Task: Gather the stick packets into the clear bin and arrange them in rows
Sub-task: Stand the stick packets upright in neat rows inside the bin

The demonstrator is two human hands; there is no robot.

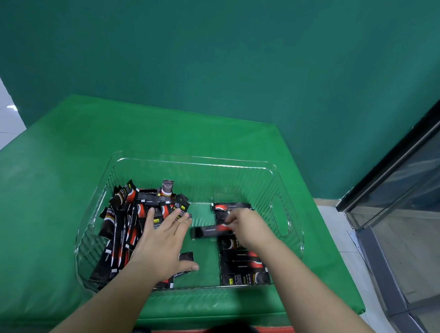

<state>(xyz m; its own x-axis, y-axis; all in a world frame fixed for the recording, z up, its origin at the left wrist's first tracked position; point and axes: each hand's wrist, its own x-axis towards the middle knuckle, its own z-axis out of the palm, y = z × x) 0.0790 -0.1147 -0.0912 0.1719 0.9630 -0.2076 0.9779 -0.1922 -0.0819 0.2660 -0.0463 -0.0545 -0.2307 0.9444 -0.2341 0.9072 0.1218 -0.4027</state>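
Note:
A clear ribbed bin (196,162) sits on the green table. Its left half holds a loose heap of black and red stick packets (122,224). Along its right side lies a neat row of packets (243,268), laid flat one after another. My left hand (162,245) rests with straight spread fingers on the heap. My right hand (248,227) hovers over the row and pinches a single stick packet (209,231), which points left and looks blurred.
The green cloth table (58,182) extends left and behind the bin. A green wall stands behind it. A glass door with a dark frame (407,165) is at the right. The bin has a handle cutout (279,213) in its right wall.

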